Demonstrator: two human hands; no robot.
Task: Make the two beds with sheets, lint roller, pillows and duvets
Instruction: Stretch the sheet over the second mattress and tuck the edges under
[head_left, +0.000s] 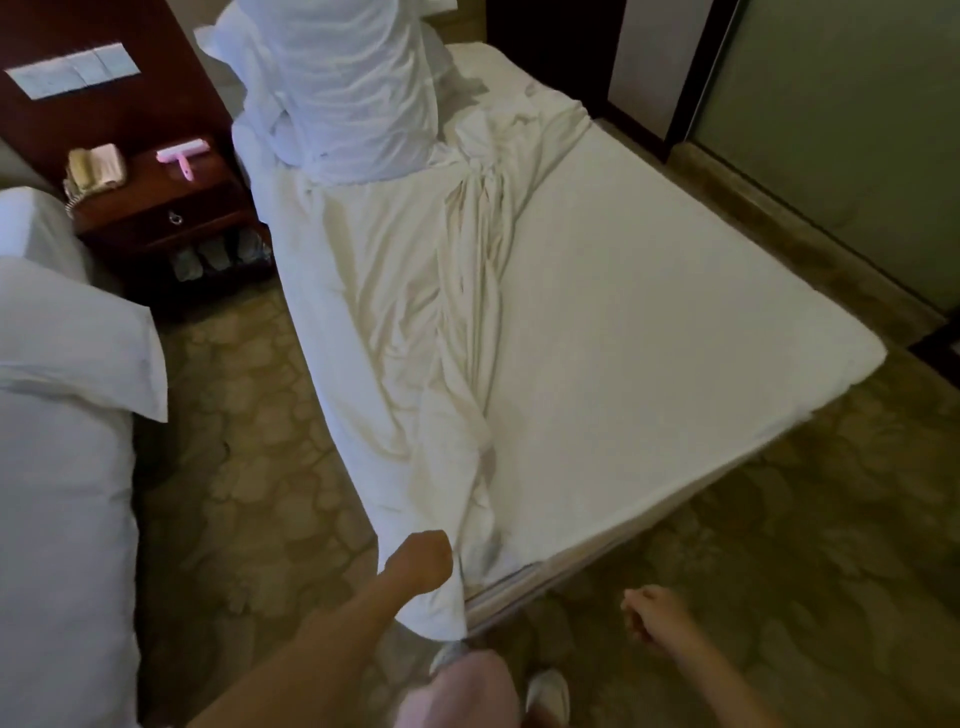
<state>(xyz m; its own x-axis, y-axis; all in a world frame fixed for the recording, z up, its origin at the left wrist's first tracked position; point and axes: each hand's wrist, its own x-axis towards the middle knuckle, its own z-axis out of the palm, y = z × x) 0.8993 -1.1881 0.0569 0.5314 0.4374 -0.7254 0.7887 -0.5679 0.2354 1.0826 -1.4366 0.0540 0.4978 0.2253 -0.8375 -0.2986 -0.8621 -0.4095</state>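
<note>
Left hand (421, 564) grips the bunched sheet (415, 312) at the foot corner; right hand (649, 613) hangs loosely curled, empty. Sheet covers half the mattress (649, 312); bedding (343, 93) heaped at its head. Other bed (62, 467) appears made.

Creased cloth sheet (415, 322), glossy wooden nightstand (156, 208)

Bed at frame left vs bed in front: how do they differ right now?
The made bed has a smooth cover. The unmade bed has its sheet bunched over one half, with the rest uncovered. The made bed has a pillow laid on it, while the unmade bed carries a heap of bedding at its head. The left hand grips only the unmade bed's sheet. Both are white.
</note>
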